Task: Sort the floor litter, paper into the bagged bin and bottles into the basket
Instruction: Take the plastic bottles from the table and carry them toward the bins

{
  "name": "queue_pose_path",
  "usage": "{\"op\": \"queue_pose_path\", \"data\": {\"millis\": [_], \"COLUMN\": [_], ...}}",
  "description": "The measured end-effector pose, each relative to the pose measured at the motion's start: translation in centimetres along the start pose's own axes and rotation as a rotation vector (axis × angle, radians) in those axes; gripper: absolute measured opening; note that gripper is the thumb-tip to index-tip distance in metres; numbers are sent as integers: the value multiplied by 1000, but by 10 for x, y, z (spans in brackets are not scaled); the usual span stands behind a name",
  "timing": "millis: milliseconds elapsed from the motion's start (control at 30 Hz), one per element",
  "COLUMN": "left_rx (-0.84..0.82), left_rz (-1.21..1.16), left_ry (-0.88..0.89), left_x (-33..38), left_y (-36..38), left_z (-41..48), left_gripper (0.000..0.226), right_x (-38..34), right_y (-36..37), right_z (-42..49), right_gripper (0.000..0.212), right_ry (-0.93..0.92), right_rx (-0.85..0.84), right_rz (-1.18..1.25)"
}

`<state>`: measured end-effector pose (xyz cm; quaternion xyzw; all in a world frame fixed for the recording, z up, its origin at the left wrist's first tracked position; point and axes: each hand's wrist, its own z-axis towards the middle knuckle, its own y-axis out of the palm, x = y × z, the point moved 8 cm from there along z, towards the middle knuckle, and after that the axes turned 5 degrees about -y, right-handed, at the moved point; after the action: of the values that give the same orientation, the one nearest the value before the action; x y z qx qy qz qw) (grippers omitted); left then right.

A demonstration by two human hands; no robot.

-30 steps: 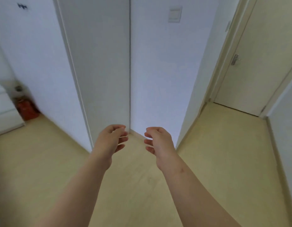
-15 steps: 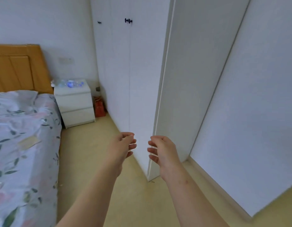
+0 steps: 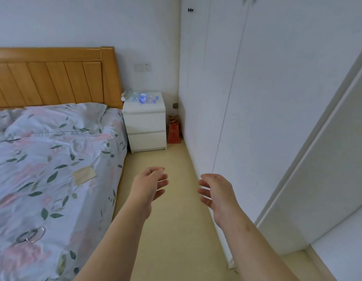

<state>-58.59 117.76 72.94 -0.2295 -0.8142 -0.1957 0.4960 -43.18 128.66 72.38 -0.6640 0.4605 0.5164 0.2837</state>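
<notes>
Bottles (image 3: 144, 97) lie flat on the far table (image 3: 145, 126), long axes left-right. Left hand (image 3: 149, 185) and right hand (image 3: 216, 191) empty, fingers loosely spread.

Home bedroom, made bed (image 3: 54, 159), wooden headboard (image 3: 54, 78), white nightstand (image 3: 145, 128), wardrobe (image 3: 257, 98)

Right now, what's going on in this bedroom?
A person holds an empty left hand and right hand, fingers relaxed, over the pale wood floor between the floral-quilted bed and the tall white wardrobe. Clear plastic bottles lie on the white two-drawer nightstand ahead, untouched. A red handled bag stands between nightstand and wardrobe.
</notes>
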Motion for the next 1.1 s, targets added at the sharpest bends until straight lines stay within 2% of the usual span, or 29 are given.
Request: {"op": "queue_pose_path", "data": {"millis": [167, 367, 633, 867, 1100], "left_rx": [63, 196, 232, 190, 171], "left_rz": [-41, -99, -84, 23, 55], "left_ry": [-13, -55, -116, -137, -204], "left_x": [46, 74, 112, 189, 228], "left_y": [32, 15, -22, -44, -35], "left_z": [93, 200, 382, 541, 682], "left_gripper": [12, 12, 10, 8, 10], "right_x": [-29, -34, -26, -45, -52], "right_y": [40, 118, 232, 343, 399], "right_z": [115, 223, 375, 506, 636], "right_gripper": [10, 8, 7, 8, 7], "right_ry": [18, 100, 176, 245, 298], "right_rx": [-81, -204, -209, -176, -154], "right_rz": [-79, -113, -173, -183, -178]}}
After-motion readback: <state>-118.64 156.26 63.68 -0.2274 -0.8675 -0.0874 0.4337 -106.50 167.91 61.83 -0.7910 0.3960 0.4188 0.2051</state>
